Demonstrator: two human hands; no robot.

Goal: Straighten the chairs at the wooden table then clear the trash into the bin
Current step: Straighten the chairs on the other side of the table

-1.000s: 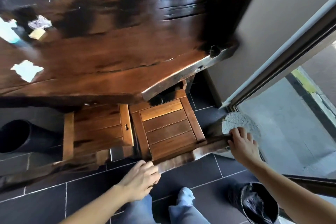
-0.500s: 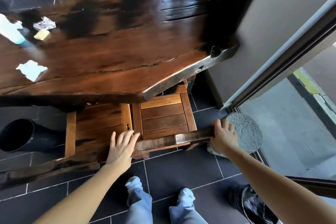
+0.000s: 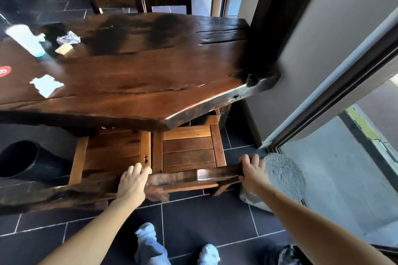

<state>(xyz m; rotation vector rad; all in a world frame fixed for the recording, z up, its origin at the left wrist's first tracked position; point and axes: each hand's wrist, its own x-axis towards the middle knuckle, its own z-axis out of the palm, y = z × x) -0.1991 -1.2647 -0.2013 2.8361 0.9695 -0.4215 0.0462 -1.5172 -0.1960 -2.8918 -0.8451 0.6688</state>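
- I see both hands on the top rail of the right-hand chair [image 3: 189, 153], the one nearer the glass door [image 3: 355, 178].
- Left hand [image 3: 132, 183] curls over the rail's left end, fingers [image 3: 137, 169] draped forward toward the seat; it grasps the wood.
- Right hand [image 3: 252, 173] wraps the rail's right end, thumb below, fingers on top; also grasping.
- The rail's long axis runs left to right, roughly parallel with the near edge of the wooden table [image 3: 133, 75]. The seat slats run the same way, and the seat points away from me, its front tucked under the table's near edge.
- A second chair [image 3: 112, 153] sits just beside it on the left, seats nearly touching, likewise pushed under; its top rail looks lower on the left, though the wide lens may be bending it.
- Toward the table's left edge: a torn white paper scrap [image 3: 46, 85], a pale cup [image 3: 27, 40], a crumpled clear wrapper [image 3: 69, 37], and a small yellowish block [image 3: 64, 49] just in front of the wrapper.
- A black bin [image 3: 19, 159] stands on the tiled floor [image 3: 204, 217] under the table's left part.
- A round grey stone-like object [image 3: 284, 176] lies on the floor just beyond my right hand.
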